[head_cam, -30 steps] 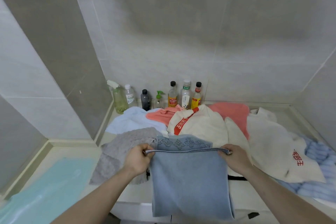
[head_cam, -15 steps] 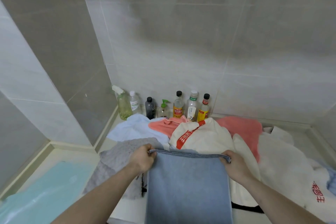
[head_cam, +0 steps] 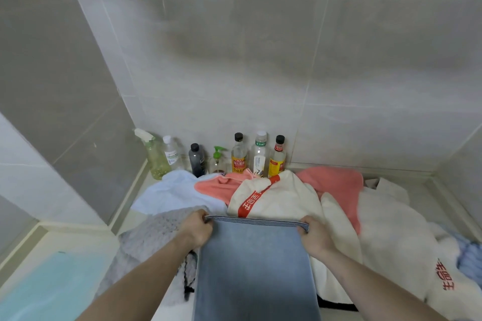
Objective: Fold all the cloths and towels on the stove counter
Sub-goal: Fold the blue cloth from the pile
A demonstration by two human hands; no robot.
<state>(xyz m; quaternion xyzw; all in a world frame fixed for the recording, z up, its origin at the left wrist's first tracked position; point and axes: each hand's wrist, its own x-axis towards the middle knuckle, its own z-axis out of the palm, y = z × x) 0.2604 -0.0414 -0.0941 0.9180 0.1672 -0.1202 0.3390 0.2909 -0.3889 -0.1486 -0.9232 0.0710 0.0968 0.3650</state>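
Left hand point(head_cam: 197, 229) gripping left top corner of blue-grey terry towel with striped hem point(head_cam: 254, 263), fingers curled round the hem. Right hand point(head_cam: 314, 238) pinching right top corner likewise. Towel stretched flat between both hands, hanging over front edge of pale stove counter point(head_cam: 135, 216). Behind it, heaped: cream towel with red printed band point(head_cam: 276, 198), coral-pink cloth point(head_cam: 336, 185), pale blue cloth point(head_cam: 169, 193). Grey fluffy cloth point(head_cam: 148, 240) at front left, under left forearm. Row of bottles point(head_cam: 238, 155) along back edge against tiled wall.
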